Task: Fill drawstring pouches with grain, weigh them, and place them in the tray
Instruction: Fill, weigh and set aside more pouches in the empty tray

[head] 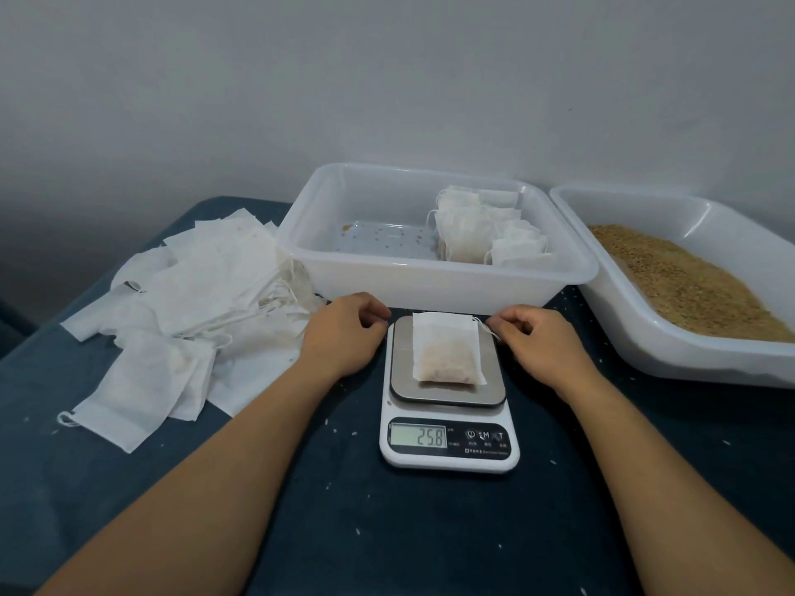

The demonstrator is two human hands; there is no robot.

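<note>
A filled white drawstring pouch (445,352) lies flat on the steel platform of a white digital scale (449,440) whose display reads 25.8. My left hand (344,333) rests on the table just left of the scale, fingers loosely curled and holding nothing. On the scale's right side, my right hand (537,337) has curled fingers, and its fingertips pinch the pouch's drawstring (488,329) at the pouch's top right corner. Behind the scale stands a clear plastic tray (430,281) with several filled pouches (482,230) stacked in its right half.
A heap of empty white pouches (193,294) covers the table's left side. At the right, a second clear tub (645,350) holds brown grain (688,277). Loose grains dot the dark blue table cover (344,509). A grey wall rises behind the trays.
</note>
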